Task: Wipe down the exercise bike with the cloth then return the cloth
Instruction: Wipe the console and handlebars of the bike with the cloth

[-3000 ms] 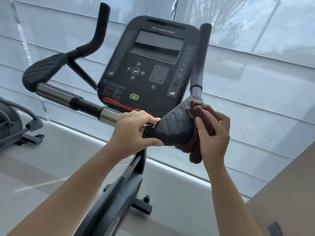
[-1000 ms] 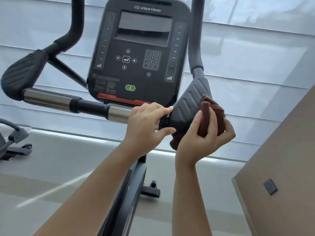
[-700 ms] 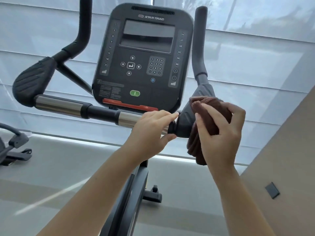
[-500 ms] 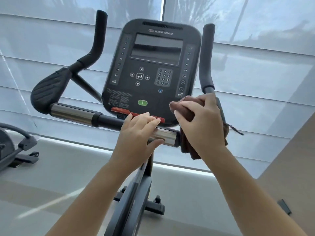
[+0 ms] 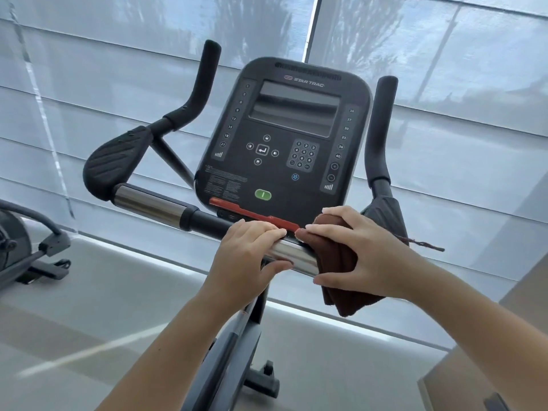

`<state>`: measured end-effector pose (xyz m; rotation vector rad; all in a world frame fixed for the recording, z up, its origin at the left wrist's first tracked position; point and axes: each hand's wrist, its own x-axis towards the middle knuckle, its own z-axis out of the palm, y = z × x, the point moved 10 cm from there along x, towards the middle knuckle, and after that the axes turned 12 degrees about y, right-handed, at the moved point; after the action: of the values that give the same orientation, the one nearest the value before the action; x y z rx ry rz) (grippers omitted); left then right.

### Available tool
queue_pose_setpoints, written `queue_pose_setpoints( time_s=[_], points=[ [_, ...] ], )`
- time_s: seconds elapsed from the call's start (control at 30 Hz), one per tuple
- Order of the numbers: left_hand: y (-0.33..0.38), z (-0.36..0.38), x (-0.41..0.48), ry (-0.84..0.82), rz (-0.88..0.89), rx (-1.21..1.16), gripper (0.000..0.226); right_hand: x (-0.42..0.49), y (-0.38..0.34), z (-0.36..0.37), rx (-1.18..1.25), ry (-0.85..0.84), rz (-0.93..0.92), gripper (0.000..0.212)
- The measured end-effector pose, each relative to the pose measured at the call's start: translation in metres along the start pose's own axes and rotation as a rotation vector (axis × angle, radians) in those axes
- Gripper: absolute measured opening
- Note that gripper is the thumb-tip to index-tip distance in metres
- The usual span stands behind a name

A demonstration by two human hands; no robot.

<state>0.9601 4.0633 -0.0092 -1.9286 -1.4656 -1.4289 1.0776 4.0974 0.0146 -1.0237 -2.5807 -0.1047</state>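
Observation:
The exercise bike's dark console [image 5: 284, 137] faces me, with a horizontal handlebar [image 5: 154, 207] below it that has chrome sleeves and black padded ends. My left hand [image 5: 247, 259] grips the bar just left of the right chrome sleeve [image 5: 296, 256]. My right hand [image 5: 361, 256] holds a folded brown cloth [image 5: 341, 280] wrapped over the right end of that sleeve, fingers on top and thumb underneath. Part of the cloth hangs below the bar. The right padded grip [image 5: 385, 212] shows behind my right hand.
Black upright handles rise at the left [image 5: 204, 81] and right [image 5: 379, 129] of the console. Another machine [image 5: 20, 250] stands at the far left on the grey floor. Shaded windows fill the background. A beige wall [image 5: 489, 366] is at the lower right.
My right hand slid the cloth from the right padded grip inward onto the chrome sleeve. My left hand shifted slightly left along the bar. The camera tilted upward.

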Motion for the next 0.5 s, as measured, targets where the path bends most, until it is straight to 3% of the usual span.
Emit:
queue_pose_setpoints(
  time_s=[0.2,0.37,0.5],
  points=[
    [-0.018,-0.009,0.005,-0.031,0.001,-0.019,0.041,0.028,-0.029,0.021,-0.015,0.141,0.019,0.075],
    [-0.022,-0.012,-0.002,-0.060,0.102,0.086,0.044,0.008,-0.019,0.020,0.018,0.080,-0.030,0.088],
    [-0.039,-0.024,-0.005,-0.047,0.098,0.132,0.044,0.021,-0.031,0.027,-0.070,0.137,-0.016,0.089]
  ],
)
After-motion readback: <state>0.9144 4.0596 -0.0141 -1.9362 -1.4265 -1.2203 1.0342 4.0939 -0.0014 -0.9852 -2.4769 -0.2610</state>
